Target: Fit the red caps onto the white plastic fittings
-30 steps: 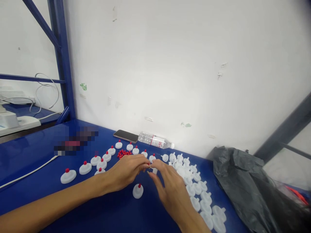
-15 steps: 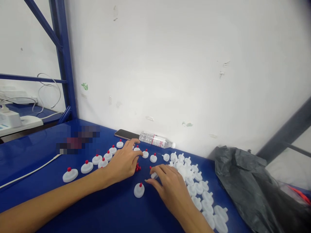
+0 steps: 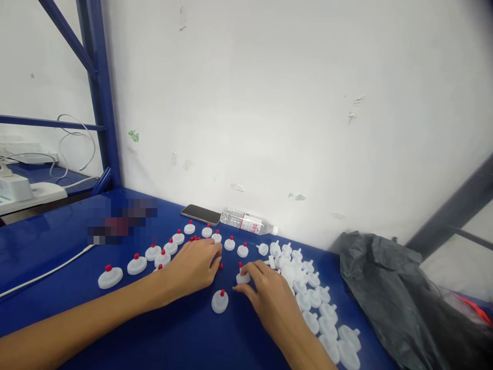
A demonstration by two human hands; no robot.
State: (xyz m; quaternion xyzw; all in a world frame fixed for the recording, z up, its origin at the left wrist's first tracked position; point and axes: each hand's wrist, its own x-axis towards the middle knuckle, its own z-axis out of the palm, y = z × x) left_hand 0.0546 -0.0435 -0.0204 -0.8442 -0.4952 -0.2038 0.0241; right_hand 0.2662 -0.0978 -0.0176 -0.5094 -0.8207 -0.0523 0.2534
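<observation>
My right hand [image 3: 267, 288] has its thumb and fingers closed around a white round cap [image 3: 242, 278] with a red tip, standing on the blue table. My left hand [image 3: 198, 264] rests low over the table with its fingers curled in; whatever they hold, if anything, is hidden. Small red tips [image 3: 195, 238] show just beyond its knuckles, and a loose one lies by its thumb. Between my hands and nearer to me stands another red-tipped white cap [image 3: 220, 302]. More red-tipped caps [image 3: 137, 264] stand around my left hand and forearm.
A pile of white caps without red tips [image 3: 308, 293] spreads beside my right hand. Against the wall lie a phone [image 3: 201, 214] and a plastic bottle [image 3: 248, 222]. A dark plastic bag [image 3: 389, 288] is at the right, and a white cable [image 3: 50, 276] crosses the left side.
My left hand has drawn slightly back and its stretched fingers have curled in. My right hand stays nearly in place at the cap, which now shows more clearly.
</observation>
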